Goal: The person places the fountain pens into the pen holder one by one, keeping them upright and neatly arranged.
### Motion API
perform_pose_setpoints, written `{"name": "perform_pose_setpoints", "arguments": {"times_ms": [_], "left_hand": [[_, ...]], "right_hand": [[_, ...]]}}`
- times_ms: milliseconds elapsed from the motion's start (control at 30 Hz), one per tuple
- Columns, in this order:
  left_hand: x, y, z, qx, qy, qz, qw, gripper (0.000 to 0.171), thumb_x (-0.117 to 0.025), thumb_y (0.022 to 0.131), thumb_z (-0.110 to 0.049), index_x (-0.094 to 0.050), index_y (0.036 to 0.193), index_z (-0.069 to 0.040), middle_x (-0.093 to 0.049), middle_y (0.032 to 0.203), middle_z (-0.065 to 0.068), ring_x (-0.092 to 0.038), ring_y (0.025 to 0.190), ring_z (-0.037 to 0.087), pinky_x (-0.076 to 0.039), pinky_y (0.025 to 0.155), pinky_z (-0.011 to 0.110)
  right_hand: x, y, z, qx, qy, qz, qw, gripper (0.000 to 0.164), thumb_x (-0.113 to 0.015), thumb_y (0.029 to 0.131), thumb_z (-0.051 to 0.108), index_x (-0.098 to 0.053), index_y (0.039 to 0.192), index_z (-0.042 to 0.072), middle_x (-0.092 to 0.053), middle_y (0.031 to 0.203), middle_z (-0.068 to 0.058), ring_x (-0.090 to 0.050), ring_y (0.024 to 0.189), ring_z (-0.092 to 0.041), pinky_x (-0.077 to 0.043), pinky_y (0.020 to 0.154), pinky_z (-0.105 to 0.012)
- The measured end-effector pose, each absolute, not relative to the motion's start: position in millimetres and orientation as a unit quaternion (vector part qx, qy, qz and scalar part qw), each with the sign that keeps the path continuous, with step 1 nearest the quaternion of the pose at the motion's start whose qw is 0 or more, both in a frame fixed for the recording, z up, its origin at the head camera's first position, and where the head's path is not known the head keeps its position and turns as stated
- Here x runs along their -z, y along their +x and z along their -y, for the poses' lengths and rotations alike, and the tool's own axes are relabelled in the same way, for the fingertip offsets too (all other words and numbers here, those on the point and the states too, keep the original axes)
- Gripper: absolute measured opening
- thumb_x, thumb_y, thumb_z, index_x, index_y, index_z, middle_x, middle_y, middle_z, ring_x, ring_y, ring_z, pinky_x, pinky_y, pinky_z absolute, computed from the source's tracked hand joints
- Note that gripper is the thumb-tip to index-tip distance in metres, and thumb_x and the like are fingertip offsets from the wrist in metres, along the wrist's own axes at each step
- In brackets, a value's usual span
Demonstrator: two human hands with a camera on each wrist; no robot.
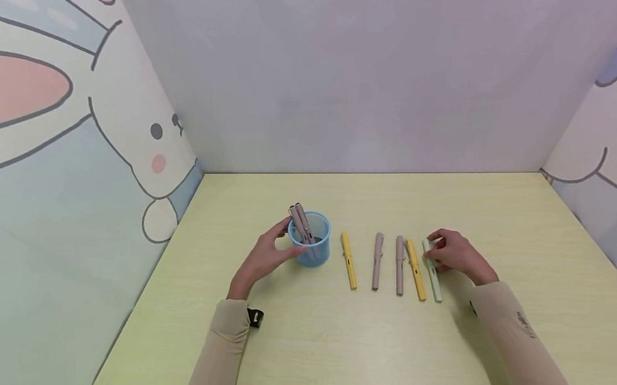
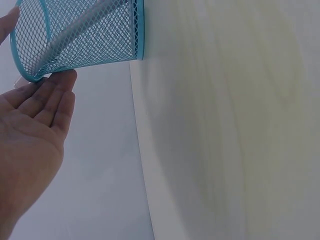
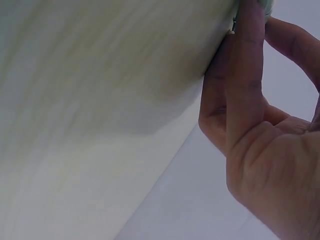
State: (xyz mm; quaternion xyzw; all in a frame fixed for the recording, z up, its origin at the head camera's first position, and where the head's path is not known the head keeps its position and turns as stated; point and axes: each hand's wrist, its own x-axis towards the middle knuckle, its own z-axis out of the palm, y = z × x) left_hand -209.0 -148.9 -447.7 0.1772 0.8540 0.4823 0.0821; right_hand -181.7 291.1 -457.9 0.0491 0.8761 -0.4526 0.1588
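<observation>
A blue mesh pen cup (image 1: 320,254) stands upright on the table, with two mauve pens (image 1: 297,219) leaning inside it. My left hand (image 1: 263,259) holds the cup from its left side, thumb in front and fingers behind. In the left wrist view, the fingertips (image 2: 64,80) touch the mesh near the rim. On the right, my right hand (image 1: 456,254) pinches the upper part of a light green pen (image 1: 435,282), which lies along the table. That pen's end barely shows past the fingers in the right wrist view.
Between the hands lie a yellow pen (image 1: 349,263), a mauve pen (image 1: 377,264), another mauve pen (image 1: 400,270) and a second yellow pen (image 1: 416,272), roughly side by side. The pale wooden table (image 1: 325,364) meets walls with cartoon drawings left and right, and a plain back wall (image 1: 342,77).
</observation>
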Motion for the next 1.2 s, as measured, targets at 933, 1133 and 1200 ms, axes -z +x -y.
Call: {"name": "perform_pose_setpoints", "arguments": {"times_ms": [933,1133,1200], "left_hand": [[446.8,-208.7,149.1,-0.486,0.176,-0.852,0.085,0.086,-0.076,0.094,-0.044,-0.033,0.163,-0.014,-0.043,0.159,0.012,-0.04,0.142,0.043,-0.036,0.109,0.065],[448.0,-209.4,149.0,-0.485,0.175,-0.853,0.085,0.086,-0.076,0.095,-0.044,-0.033,0.163,-0.014,-0.043,0.159,0.012,-0.04,0.143,0.044,-0.036,0.109,0.065],[447.9,-209.6,148.7,-0.483,0.175,-0.854,0.085,0.087,-0.075,0.094,-0.045,-0.033,0.163,-0.014,-0.043,0.159,0.012,-0.04,0.143,0.043,-0.036,0.11,0.065]], "right_hand": [[456.6,-172.7,-305.6,0.528,-0.006,-0.845,0.079,0.049,-0.065,0.099,0.0,-0.044,0.141,-0.014,-0.056,0.11,-0.023,-0.059,0.089,-0.02,-0.062,0.069,-0.037],[455.2,-173.3,-306.7,0.539,-0.009,-0.84,0.064,0.05,-0.064,0.1,0.0,-0.042,0.143,-0.014,-0.054,0.113,-0.024,-0.058,0.09,-0.017,-0.062,0.07,-0.037],[455.8,-174.1,-308.1,0.541,-0.013,-0.839,0.057,0.049,-0.063,0.101,0.001,-0.042,0.143,-0.013,-0.053,0.114,-0.025,-0.058,0.09,-0.016,-0.062,0.071,-0.037]]}}
